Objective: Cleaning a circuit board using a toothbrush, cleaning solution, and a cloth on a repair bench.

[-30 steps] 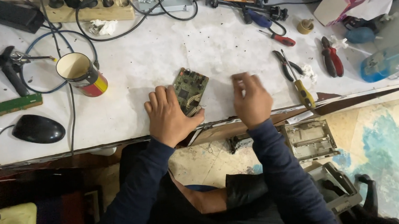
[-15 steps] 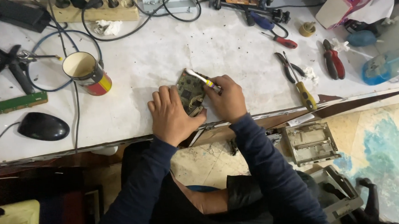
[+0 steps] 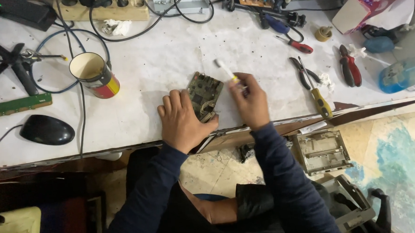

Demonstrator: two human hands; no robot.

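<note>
A small dark circuit board (image 3: 203, 94) lies on the white worktop (image 3: 167, 57) near its front edge. My left hand (image 3: 183, 118) rests flat beside it, fingers against the board's left side and thumb at its lower corner. My right hand (image 3: 249, 99) grips a slim white and yellow brush-like tool (image 3: 226, 72), which points up and left just above the board's top right corner.
A cream mug (image 3: 93, 75) and a black mouse (image 3: 46, 130) sit to the left, with a green strip board (image 3: 15, 105). Pliers (image 3: 350, 64), a yellow-handled screwdriver (image 3: 316, 94) and cutters lie to the right. A wooden power strip (image 3: 104, 5) with cables runs along the back.
My right hand picked up the slim tool from the worktop, brought it over the board, and has now lifted it toward the board's upper right. The left hand stayed on the board.
</note>
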